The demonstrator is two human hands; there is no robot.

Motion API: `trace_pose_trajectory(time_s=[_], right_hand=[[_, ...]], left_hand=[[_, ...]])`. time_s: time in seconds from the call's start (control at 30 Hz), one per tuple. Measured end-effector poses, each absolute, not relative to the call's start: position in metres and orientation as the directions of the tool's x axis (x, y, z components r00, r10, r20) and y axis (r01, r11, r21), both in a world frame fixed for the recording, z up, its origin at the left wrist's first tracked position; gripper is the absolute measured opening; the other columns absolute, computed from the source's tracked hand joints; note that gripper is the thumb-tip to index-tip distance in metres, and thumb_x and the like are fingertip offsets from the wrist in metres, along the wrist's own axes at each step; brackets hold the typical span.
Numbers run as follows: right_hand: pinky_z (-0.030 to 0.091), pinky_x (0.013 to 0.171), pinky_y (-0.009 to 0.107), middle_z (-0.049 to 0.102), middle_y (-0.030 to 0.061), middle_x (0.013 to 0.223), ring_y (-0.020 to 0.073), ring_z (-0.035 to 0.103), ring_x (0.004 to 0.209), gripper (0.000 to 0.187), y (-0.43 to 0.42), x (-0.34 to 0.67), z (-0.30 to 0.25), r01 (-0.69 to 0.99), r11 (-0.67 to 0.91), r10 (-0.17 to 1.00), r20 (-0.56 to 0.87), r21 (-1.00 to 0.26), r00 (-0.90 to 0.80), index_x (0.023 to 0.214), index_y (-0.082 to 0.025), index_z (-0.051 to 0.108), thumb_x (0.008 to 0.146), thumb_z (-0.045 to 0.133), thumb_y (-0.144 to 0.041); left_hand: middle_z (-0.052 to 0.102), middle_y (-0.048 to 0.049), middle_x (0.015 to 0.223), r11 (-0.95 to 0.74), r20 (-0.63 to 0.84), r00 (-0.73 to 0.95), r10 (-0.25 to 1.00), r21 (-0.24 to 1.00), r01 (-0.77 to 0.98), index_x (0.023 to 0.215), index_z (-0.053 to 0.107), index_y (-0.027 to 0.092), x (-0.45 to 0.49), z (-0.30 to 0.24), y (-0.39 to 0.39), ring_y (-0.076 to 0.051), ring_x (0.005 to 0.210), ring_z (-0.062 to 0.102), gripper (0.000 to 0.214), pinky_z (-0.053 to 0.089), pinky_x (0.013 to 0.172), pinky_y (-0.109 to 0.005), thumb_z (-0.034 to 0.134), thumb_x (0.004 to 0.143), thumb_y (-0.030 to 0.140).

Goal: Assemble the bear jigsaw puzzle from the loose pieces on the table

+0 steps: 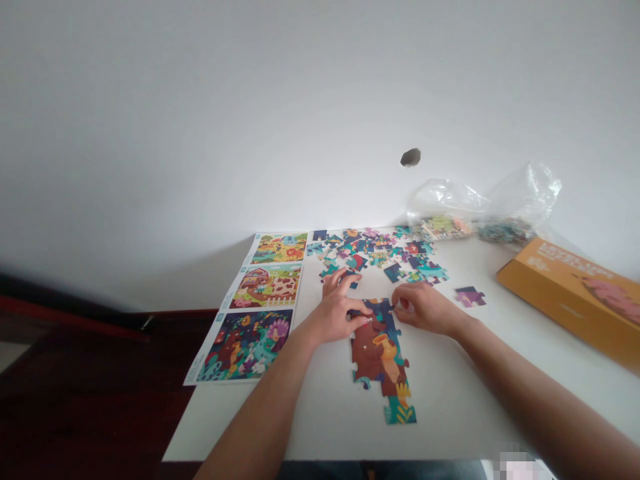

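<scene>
A partly joined jigsaw puzzle (374, 360) lies on the white table, showing a brown tree, a tan animal-like figure and yellow leaves. At its upper left edge is my left hand (336, 312), thumb and forefinger pinched on the joined pieces, the other fingers stretched forward over a loose dark blue piece (354, 280). My right hand (419, 308) is closed at the upper right corner, its fingertips pinching the edge of a dark blue jigsaw piece there; the fingers partly hide it.
Loose jigsaw pieces (377, 250) are heaped at the back, and a purple piece (470, 297) lies to the right. Printed picture sheet (263, 323) lies left. Clear bags (445, 223) of pieces and an orange box (570, 300) stand right. The wall (320, 133) borders the table.
</scene>
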State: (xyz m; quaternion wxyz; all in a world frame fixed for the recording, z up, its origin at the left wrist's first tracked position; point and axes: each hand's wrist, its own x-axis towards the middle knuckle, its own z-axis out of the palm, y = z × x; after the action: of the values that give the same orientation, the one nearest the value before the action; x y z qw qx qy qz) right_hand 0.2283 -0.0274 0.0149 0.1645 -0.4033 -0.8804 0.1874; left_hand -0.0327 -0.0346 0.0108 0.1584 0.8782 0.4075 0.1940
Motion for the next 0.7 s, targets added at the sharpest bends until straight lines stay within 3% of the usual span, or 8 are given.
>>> trace_pose_trajectory(time_s=[0.7], right_hand=[[0.038, 0.064, 0.024, 0.062, 0.0016, 0.075, 0.0131, 0.054, 0.064, 0.01, -0.027, 0.2293, 0.0166, 0.659, 0.588, 0.776, 0.097, -0.47, -0.623, 0.089, -0.019, 0.066, 0.082, 0.058, -0.017]], left_hand=[[0.043, -0.004, 0.145, -0.616, 0.21, 0.594, 0.777, 0.446, 0.649, 0.09, 0.08, 0.033, -0.0338, 0.0091, -0.0338, -0.038, 0.142, 0.021, 0.013, 0.018, 0.115, -0.063, 0.074, 0.08, 0.027]])
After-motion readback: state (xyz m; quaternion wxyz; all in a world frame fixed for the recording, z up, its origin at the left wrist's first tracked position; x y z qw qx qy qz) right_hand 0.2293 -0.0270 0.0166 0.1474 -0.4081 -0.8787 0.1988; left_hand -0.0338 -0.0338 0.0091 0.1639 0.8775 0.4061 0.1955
